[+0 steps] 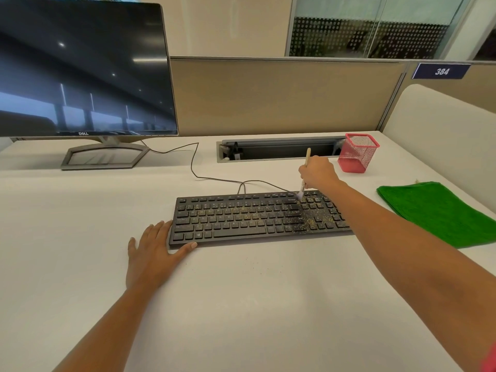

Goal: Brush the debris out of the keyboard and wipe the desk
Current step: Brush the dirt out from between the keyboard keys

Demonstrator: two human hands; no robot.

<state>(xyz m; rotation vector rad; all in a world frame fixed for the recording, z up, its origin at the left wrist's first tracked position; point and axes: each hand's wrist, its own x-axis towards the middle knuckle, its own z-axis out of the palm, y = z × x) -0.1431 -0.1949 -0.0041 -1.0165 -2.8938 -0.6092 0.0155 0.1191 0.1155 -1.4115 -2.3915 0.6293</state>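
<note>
- white desk (241, 304), black keyboard (241, 221) sitting centre.
- green cloth (437, 210) flat at the right.
- left hand (153, 253) flat, fingers spread, against the keyboard's left end.
- right hand (318, 174) wrapped round the brush (307, 155), bristles on top-right keys.
- yellow debris (308, 224) dots the keys.

Office cubicle. White desk (241, 304) under soft, even light, with only faint shadows. Tan fabric partition (281, 95) runs along its far edge. Blue number plate (441, 71) reading 384 sits at the partition's upper right. Rounded off-white side panel (442, 124) closes the right side. Beyond the partition: cream wall (228, 25), then glass wall (370, 36) with a dotted frosted band. Dark monitor (80, 68) at far left, screen reflecting ceiling lights. Open cable slot (279, 151) set into the desk near the partition.
</note>
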